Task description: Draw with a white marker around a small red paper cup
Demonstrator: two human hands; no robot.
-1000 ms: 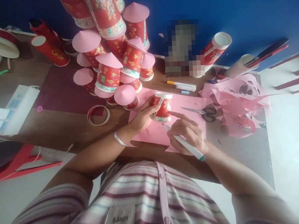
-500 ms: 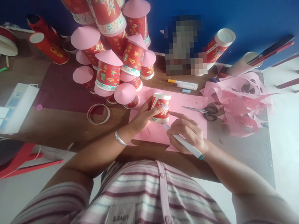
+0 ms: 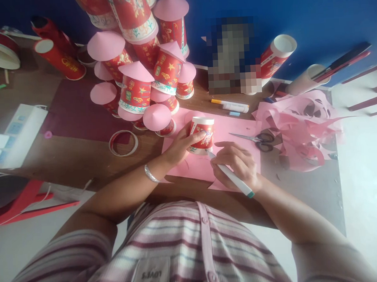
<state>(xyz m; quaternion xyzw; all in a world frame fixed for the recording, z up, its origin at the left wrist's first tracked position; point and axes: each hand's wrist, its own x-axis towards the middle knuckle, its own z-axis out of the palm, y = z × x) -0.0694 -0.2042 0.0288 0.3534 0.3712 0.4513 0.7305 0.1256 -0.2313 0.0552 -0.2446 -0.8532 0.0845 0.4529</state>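
left hand (image 3: 183, 144)'s got a red cup (image 3: 209, 135) gripped over the pink sheet (image 3: 236, 128) while right hand (image 3: 237, 163)'s pinching a white marker (image 3: 232, 178), tip right by the cup's white lower band, scissors (image 3: 260, 139) lying near that hand.

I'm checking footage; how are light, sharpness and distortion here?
Head view: the floor at right is washed out; head view: the held cup is too soft to read; head view: edges look stretched, and pixelation covers a patch near the wall.
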